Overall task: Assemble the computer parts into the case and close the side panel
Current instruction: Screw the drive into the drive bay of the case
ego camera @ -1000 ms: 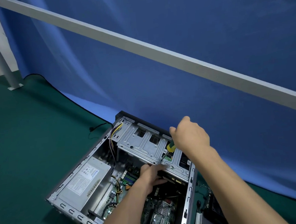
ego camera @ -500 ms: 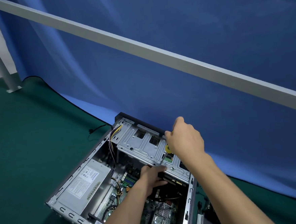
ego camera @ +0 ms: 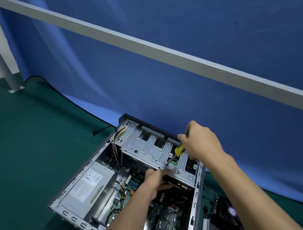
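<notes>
On the green mat [ego camera: 32,141], near its far edge by the blue cloth [ego camera: 178,41], the open computer case [ego camera: 196,198] lies on its side. The right hand [ego camera: 201,142] holds a yellow screwdriver [ego camera: 178,150], its tip touching the silver drive cage [ego camera: 149,151]. The left hand [ego camera: 155,182] reaches inside the case, fingers curled around the cage's near edge. The gray power supply [ego camera: 87,189] sits in the case's left corner.
</notes>
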Demonstrator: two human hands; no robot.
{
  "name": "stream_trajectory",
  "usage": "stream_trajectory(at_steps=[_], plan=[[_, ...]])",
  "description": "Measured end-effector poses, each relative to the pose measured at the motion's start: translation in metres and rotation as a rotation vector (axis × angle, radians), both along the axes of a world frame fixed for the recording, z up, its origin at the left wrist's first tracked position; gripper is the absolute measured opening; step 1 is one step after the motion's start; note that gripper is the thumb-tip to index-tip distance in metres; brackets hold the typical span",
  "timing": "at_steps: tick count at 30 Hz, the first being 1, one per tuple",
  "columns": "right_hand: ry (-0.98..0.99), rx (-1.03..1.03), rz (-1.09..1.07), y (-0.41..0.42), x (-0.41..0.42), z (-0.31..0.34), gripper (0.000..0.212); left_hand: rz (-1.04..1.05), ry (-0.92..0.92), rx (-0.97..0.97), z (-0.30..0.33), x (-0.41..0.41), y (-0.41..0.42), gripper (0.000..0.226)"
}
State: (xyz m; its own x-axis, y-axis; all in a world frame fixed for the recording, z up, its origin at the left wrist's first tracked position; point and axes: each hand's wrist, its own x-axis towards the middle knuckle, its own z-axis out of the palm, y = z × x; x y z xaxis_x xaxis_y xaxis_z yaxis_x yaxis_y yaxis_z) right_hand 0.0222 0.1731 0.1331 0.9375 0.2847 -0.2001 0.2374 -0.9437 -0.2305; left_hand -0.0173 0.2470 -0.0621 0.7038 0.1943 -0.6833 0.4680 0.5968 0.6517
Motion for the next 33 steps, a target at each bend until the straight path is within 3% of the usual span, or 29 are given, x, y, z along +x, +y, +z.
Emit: stream_trajectory(at_steps=[2, 6, 10, 14, 18, 21, 24, 28, 31, 33], plan=[[-0.124, -0.067, -0.004, 0.000, -0.001, -0.001, 0.027, 0.010, 0.000, 0.002, 0.000, 0.000, 0.000, 0.051], [0.058, 0.035, 0.015, 0.006, 0.000, 0.001, 0.020, 0.005, -0.001, -0.003, -0.001, 0.000, 0.001, 0.048], [-0.058, -0.107, 0.023, 0.015, 0.004, 0.001, 0.015, 0.017, 0.008, -0.003, -0.002, 0.000, 0.000, 0.048], [-0.020, -0.153, 0.061, 0.018, 0.008, 0.003, 0.015, 0.036, 0.007, -0.001, -0.005, 0.001, -0.001, 0.039], [0.021, -0.432, 0.183, 0.001, 0.002, 0.008, 0.025, 0.067, 0.013, 0.063, -0.007, 0.000, -0.008, 0.042], [0.162, -0.615, 0.258, -0.023, -0.008, -0.013, 0.026, 0.096, 0.022, 0.065, -0.008, 0.000, -0.012, 0.039], [0.315, -0.499, 0.168, -0.051, -0.014, -0.047, 0.026, 0.078, 0.023, 0.064, -0.009, 0.000, -0.012, 0.041], [0.313, -0.190, -0.036, -0.089, -0.014, -0.085, 0.037, 0.055, 0.022, 0.084, -0.008, -0.001, -0.010, 0.043], [0.280, 0.095, -0.198, -0.111, -0.021, -0.118, 0.056, -0.032, 0.017, 0.089, -0.008, -0.006, -0.007, 0.066], [0.231, 0.294, -0.317, -0.122, -0.028, -0.141, 0.055, -0.159, -0.004, 0.095, -0.008, -0.012, -0.005, 0.077]])
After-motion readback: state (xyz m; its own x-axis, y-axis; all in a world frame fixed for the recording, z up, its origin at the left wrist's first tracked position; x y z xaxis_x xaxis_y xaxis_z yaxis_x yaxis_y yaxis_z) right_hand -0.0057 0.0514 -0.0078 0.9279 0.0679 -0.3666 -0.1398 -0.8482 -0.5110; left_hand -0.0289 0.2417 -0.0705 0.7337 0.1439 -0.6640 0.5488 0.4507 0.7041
